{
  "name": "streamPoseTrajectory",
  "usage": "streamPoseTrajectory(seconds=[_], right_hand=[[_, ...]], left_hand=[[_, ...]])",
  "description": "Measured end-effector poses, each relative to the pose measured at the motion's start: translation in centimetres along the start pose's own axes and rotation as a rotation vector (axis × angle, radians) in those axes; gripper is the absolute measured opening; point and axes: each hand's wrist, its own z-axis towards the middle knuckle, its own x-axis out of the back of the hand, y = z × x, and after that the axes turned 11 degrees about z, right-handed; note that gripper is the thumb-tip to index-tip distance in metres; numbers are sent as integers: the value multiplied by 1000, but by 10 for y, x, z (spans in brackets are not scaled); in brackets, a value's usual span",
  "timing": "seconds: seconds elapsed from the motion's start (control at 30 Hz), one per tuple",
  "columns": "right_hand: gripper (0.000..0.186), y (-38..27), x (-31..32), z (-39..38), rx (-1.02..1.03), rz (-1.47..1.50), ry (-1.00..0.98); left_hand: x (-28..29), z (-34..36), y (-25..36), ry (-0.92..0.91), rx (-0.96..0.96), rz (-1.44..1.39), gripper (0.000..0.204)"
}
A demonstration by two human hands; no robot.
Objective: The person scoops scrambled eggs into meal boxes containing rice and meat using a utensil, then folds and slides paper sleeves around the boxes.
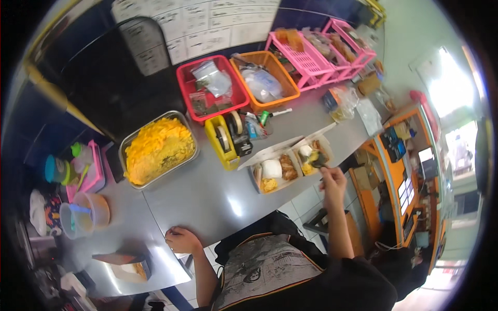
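My right hand [333, 185] is closed around the handle of a dark spoon [318, 160]. The spoon's bowl is down at the right-hand open food box [326, 140], which holds white rice, yellow food and browned pieces. Beside it stands a second open box [257, 179] with a mound of white rice [271, 169], browned meat [288, 167] and yellow scrambled egg [269, 184]. At the near edge of the steel table [207, 207], my left hand [183, 240] rests with loosely bent fingers and holds nothing. A metal tray [196, 150] heaped with yellow scrambled egg [155, 147] sits farther back.
A yellow tape dispenser [218, 136] stands behind the boxes. Red [182, 83] and orange [290, 93] baskets of bags and a pink rack [311, 65] line the back. Plastic tubs [98, 210] and another open box [136, 272] are at the left.
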Motion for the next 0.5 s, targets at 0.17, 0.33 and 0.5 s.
streamPoseTrajectory(seconds=[0.17, 0.33, 0.5], right_hand=[[17, 13, 53, 17, 143, 41, 169], [15, 64, 75, 41, 417, -766, -173], [19, 60, 65, 45, -14, -279, -42]], left_hand=[[-13, -7, -14, -31, 0, 52, 28], [-17, -10, -13, -12, -27, -1, 28], [-11, -5, -21, 51, -162, -60, 24]])
